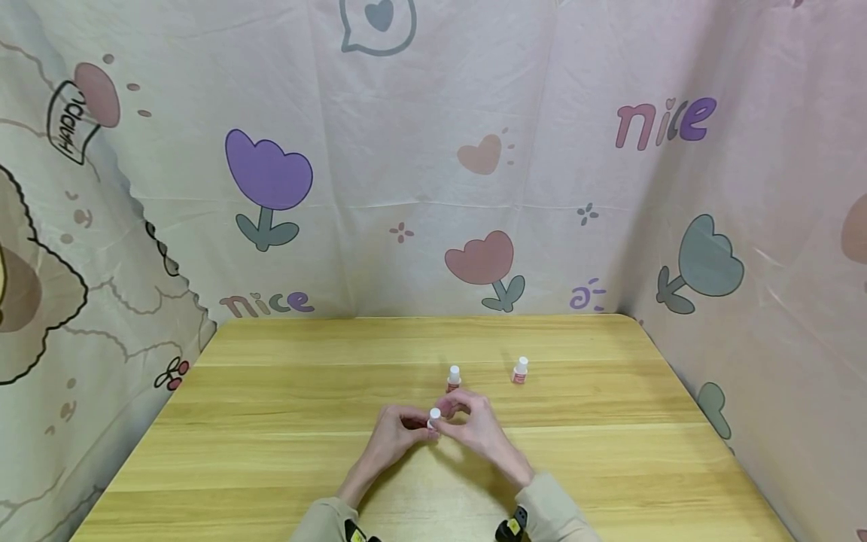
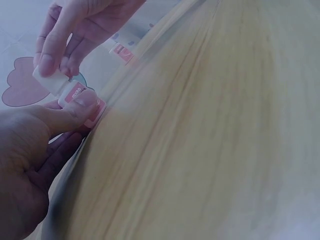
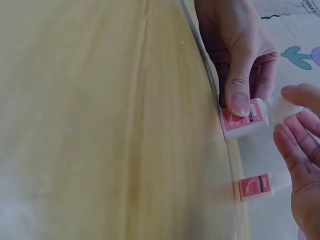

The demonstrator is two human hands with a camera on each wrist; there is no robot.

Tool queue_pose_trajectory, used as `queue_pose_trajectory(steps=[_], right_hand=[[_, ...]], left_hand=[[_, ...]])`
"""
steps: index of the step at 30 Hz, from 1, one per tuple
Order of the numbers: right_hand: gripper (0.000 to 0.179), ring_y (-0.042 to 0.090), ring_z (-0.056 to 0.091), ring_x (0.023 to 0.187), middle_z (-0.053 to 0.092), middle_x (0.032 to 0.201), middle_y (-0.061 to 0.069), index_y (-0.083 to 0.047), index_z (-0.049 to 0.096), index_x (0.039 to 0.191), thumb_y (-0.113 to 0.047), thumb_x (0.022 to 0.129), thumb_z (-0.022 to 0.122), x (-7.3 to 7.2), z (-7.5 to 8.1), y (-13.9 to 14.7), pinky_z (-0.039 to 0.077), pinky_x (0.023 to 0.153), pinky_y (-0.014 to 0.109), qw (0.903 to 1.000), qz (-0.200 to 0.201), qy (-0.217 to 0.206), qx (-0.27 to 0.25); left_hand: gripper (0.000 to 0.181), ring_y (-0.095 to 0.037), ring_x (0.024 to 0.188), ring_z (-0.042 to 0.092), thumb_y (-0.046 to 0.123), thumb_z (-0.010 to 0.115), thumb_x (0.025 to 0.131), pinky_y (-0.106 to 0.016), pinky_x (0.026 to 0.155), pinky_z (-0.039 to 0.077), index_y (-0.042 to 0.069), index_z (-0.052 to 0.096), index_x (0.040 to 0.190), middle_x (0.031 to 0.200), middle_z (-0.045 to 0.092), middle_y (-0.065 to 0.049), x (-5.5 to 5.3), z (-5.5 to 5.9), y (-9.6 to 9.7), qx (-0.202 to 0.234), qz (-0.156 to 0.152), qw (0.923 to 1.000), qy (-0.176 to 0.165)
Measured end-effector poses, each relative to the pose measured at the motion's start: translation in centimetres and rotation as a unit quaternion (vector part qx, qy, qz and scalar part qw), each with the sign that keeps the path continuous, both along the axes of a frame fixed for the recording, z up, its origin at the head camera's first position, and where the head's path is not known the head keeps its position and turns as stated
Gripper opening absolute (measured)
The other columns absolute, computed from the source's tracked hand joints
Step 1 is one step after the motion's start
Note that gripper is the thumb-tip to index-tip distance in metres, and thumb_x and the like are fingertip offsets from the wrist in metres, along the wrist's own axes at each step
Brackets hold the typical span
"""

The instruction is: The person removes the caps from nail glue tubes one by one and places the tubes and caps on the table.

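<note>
Low over the near middle of the table, both hands meet at a small white bottle point(image 1: 434, 418) with a pink label. In the left wrist view my left hand point(image 2: 30, 150) grips the labelled body of the bottle point(image 2: 77, 92), thumb flat on its front. My right hand point(image 1: 474, 425) pinches the white cap point(image 3: 281, 109) between thumb and fingers. The bottle's base is right at the table surface, with the cap uppermost. Part of the label is hidden under the left thumb.
A matching capped bottle point(image 1: 454, 376) stands just beyond the hands, its lower part overlapped by the right fingers. Farther right on the wooden table point(image 1: 284, 391) stands another one point(image 1: 520, 370). A printed curtain point(image 1: 379, 150) hangs behind the table and along its sides.
</note>
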State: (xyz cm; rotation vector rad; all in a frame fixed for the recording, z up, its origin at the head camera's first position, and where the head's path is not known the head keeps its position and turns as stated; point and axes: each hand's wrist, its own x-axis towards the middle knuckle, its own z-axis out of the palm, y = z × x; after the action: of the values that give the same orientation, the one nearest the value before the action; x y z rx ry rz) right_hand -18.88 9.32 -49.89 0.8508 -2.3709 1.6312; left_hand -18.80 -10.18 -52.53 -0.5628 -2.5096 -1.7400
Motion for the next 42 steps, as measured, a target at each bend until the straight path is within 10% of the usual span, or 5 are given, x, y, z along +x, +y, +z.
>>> queue_pose_trajectory(steps=[15,25,42], right_hand=[[0.016,0.018,0.069,0.081,0.072,0.093,0.011,-0.003,0.073,0.095,0.002,0.081,0.079,-0.2,-0.2,0.0,0.062,0.080,0.036,0.9992,0.013,0.035,0.013],[0.017,0.039,0.068,0.081,0.071,0.093,0.025,0.011,0.069,0.096,0.011,0.081,0.074,1.8,3.7,-0.5,0.061,0.079,0.049,0.9995,0.021,0.017,0.017],[0.018,0.027,0.071,0.083,0.073,0.096,0.015,-0.001,0.073,0.098,0.003,0.081,0.078,-0.1,0.2,-0.3,0.062,0.082,0.041,0.9996,0.023,0.012,0.014]], left_hand=[[0.016,0.000,0.076,0.069,0.012,0.086,0.077,-0.019,0.072,0.056,0.010,0.081,0.092,0.090,0.080,-0.006,0.1,0.1,-0.1,-0.006,0.001,1.0000,0.003],[0.016,-0.002,0.077,0.070,0.013,0.087,0.077,-0.019,0.071,0.056,0.010,0.081,0.091,0.089,0.080,-0.006,0.1,0.1,-0.3,-0.003,0.005,1.0000,0.002],[0.017,-0.002,0.079,0.070,0.013,0.086,0.077,-0.019,0.074,0.056,0.011,0.081,0.092,0.090,0.080,-0.006,0.1,0.1,-0.4,-0.006,0.005,0.9998,-0.016]])
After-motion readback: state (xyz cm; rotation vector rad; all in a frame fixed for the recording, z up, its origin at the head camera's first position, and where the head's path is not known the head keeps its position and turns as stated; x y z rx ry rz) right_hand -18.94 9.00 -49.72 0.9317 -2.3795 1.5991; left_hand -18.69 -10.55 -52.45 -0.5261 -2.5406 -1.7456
